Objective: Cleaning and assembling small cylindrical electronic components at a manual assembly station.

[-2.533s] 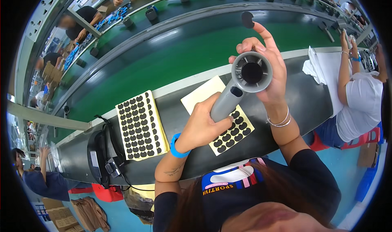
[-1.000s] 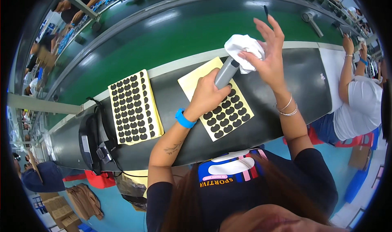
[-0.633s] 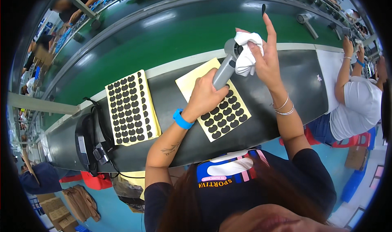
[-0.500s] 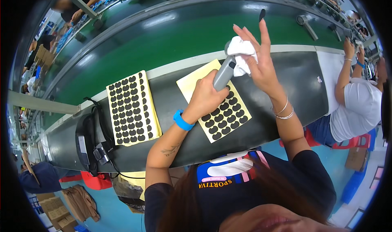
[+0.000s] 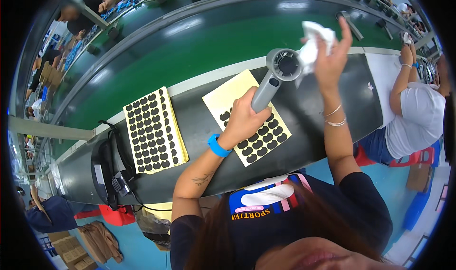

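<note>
My left hand is wrapped round the handle of a grey handheld fan. The fan's round head, with a dark disc in its middle, points up and right. Above and right of it, my right hand pinches a crumpled white cloth, blurred by motion and apart from the fan; its index finger is raised. Under my left hand lies a pale yellow sheet of black notched round stickers, its upper part bare of stickers. My hand hides some of them.
Left of it sits a stack of similar sticker sheets. A black bag with a strap and cable lies farther left on the black table. A green conveyor belt runs beyond. A co-worker in a white shirt is at the right.
My right hand has moved up and right with the cloth, away from the fan, exposing its head. The black piece on my right fingertip no longer shows. My left hand shifted slightly right.
</note>
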A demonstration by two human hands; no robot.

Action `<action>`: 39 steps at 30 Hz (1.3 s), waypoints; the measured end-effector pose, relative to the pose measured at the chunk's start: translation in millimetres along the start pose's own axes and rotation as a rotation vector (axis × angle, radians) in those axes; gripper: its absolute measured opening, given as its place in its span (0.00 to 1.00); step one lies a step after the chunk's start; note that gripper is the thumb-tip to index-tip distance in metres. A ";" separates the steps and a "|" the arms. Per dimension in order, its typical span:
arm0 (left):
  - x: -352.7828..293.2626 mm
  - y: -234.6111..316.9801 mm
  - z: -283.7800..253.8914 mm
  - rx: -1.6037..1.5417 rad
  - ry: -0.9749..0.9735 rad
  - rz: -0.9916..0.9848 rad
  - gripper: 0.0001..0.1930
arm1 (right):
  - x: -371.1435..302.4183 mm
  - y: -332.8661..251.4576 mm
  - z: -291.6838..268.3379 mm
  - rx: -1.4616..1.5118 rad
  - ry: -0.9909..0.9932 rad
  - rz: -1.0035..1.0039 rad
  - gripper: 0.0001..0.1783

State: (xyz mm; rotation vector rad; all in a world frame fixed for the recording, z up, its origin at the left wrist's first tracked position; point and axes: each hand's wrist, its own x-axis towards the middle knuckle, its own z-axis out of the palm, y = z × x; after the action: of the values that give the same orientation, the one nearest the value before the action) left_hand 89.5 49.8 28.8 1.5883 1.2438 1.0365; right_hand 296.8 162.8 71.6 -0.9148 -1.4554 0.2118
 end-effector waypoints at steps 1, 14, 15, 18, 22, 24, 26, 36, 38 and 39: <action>-0.2 -3.7 0.4 -0.040 -0.004 0.022 0.15 | 8.0 13.3 -14.5 -0.056 0.055 -0.008 0.33; 2.4 11.3 -12.0 -0.262 -0.015 -0.192 0.15 | -3.5 31.9 -46.4 -0.341 -0.141 0.196 0.31; 3.6 8.8 -12.8 -0.257 -0.013 -0.194 0.15 | -4.1 29.8 -39.8 -0.335 -0.140 0.198 0.31; 7.0 4.3 -15.3 -0.261 0.027 -0.120 0.14 | -7.5 27.8 -23.4 -0.100 -0.274 0.161 0.27; 9.0 4.2 -21.7 -0.258 0.066 -0.124 0.14 | -25.2 19.9 -2.1 0.063 -0.375 0.264 0.24; 9.5 7.0 -24.6 -0.254 0.066 -0.144 0.15 | -32.7 16.7 2.8 0.044 -0.391 0.241 0.24; 9.1 7.9 -26.6 -0.251 0.067 -0.164 0.15 | -37.0 16.0 3.8 -0.012 -0.398 0.218 0.25; 3.1 18.5 -25.7 -0.214 0.090 -0.140 0.16 | -49.4 84.8 -67.2 -0.640 -0.437 0.199 0.26; 0.3 21.0 -22.5 -0.170 0.112 -0.123 0.14 | -38.9 50.8 -64.7 -0.242 -0.392 0.538 0.26; -0.6 22.8 -20.3 -0.175 0.101 -0.123 0.14 | -35.6 44.5 -64.7 0.106 -0.337 0.619 0.28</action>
State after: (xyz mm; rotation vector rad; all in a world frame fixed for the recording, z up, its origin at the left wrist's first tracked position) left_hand 76.5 48.4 56.3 1.3248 1.2645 1.1260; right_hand 367.0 143.5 25.4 -1.2654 -1.4067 0.9291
